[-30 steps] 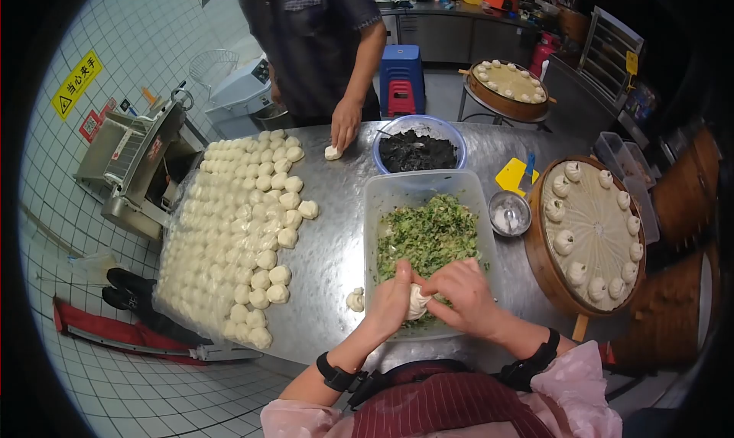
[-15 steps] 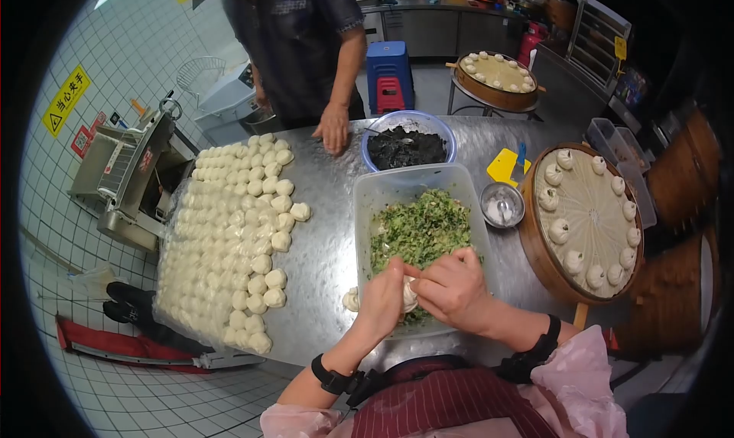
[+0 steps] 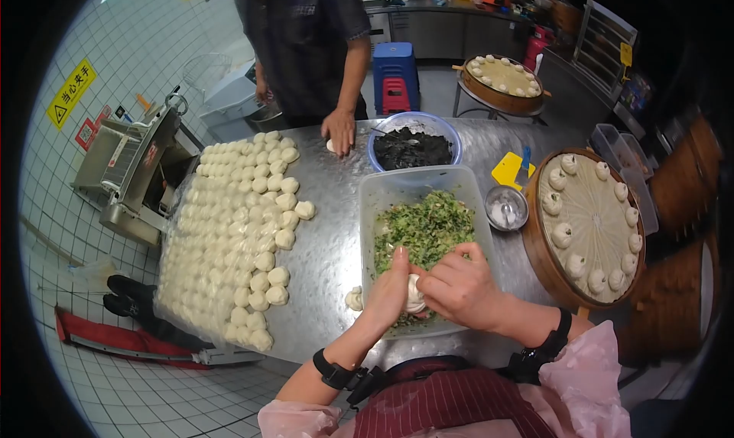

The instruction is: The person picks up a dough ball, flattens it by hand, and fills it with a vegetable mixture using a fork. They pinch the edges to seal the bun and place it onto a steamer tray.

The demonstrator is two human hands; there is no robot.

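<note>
Between my two hands is a white dough bun [image 3: 414, 294] with pleats, held above the near end of a clear plastic tub. My left hand [image 3: 388, 289] cups the bun from the left, thumb up. From the right, my right hand [image 3: 459, 287] pinches at the bun's edge with bent fingers. Chopped green filling [image 3: 428, 228] lies in the plastic tub [image 3: 369, 209] beneath. Just left of the tub, a small piece of dough [image 3: 354, 299] rests on the steel table [image 3: 325, 247].
Many dough balls [image 3: 252, 209], partly under plastic film, cover the left side. Behind the tub stands a bowl of dark filling [image 3: 413, 147]. A small metal bowl [image 3: 506, 207], yellow scraper [image 3: 506, 169] and bamboo steamer of buns [image 3: 539, 251] are right. Across the table, a co-worker's hand [image 3: 338, 131] presses dough.
My fingers have shifted slightly around the bun, and more of it shows. The co-worker's hand now has a piece of dough under it. The whole view has shifted a little.
</note>
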